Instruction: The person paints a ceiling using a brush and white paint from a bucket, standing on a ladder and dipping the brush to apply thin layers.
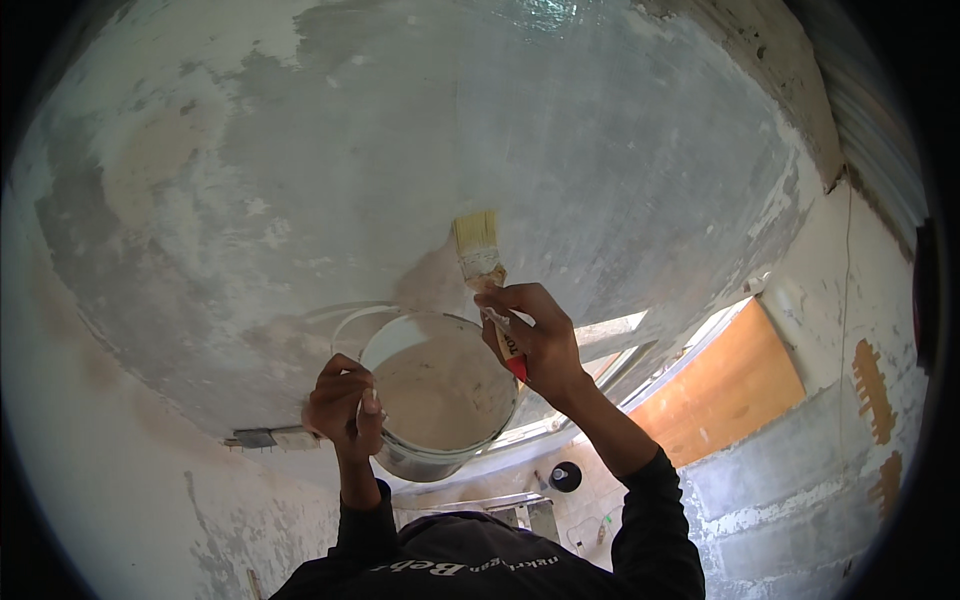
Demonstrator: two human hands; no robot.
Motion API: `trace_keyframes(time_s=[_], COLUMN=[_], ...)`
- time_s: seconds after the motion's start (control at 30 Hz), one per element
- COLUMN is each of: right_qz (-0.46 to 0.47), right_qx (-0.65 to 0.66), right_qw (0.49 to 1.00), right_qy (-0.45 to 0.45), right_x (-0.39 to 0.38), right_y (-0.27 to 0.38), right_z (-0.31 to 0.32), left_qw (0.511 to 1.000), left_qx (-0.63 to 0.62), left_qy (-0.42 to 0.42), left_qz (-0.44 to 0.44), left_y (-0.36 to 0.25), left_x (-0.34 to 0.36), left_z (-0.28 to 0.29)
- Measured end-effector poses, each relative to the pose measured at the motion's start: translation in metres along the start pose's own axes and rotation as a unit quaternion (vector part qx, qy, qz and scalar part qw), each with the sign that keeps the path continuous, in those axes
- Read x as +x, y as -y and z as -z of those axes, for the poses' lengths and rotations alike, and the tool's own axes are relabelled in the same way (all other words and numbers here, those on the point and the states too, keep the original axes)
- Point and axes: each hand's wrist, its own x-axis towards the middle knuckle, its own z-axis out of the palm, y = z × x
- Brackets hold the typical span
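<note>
In my right hand (528,335) is a paintbrush (480,258) with pale yellow bristles and a red-tipped handle. Its bristles point up against the patchy grey plastered surface (600,140); whether they touch it is hard to tell. My left hand (345,400) grips the near-left side of a white plastic bucket (450,463), fingers curled at its rim or handle. Inside the bucket is a pale beige liquid (437,385). The bucket hangs just below and left of the brush.
A window (625,330) with an orange-brown panel (720,385) beside it is at right. Rough patched walls (170,480) surround me. Far below lie a tiled floor (590,510), a black round container (565,477) and a metal frame (525,515). A thin cord (848,260) hangs at far right.
</note>
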Motion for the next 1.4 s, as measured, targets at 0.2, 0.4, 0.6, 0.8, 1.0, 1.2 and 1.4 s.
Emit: trace_keyframes(time_s=[0.2, 0.4, 0.6, 0.8, 1.0, 1.2, 1.4], right_qz=[0.061, 0.064, -0.008, 0.042, 0.088, -0.034, -0.091], right_qx=[-0.001, -0.017, -0.004, 0.057, 0.045, 0.136, 0.135], right_qw=[0.993, 0.991, 1.0, 0.992, 0.974, 0.976, 0.978], right_qy=[-0.104, -0.115, 0.003, -0.103, -0.204, -0.169, -0.128], right_x=[0.035, 0.055, -0.009, -0.019, 0.038, 0.016, -0.034], right_y=[0.009, -0.006, -0.01, -0.008, -0.005, -0.014, -0.002], right_z=[0.027, 0.015, -0.013, -0.01, 0.002, -0.026, -0.039], left_qw=[0.999, 0.999, 0.999, 0.998, 0.996, 0.998, 0.997], left_qx=[0.01, 0.024, 0.03, 0.042, 0.055, 0.05, 0.054], left_qy=[0.034, 0.042, 0.024, 0.049, 0.064, 0.05, 0.053], left_qz=[0.011, 0.005, 0.006, 0.002, 0.007, -0.003, 0.011], left_y=[-0.006, -0.015, -0.022, -0.029, -0.028, -0.025, -0.021], left_x=[-0.003, -0.004, -0.016, -0.019, -0.016, -0.017, -0.02], left_z=[0.0, -0.005, -0.003, 0.009, 0.013, 0.01, 0.012])
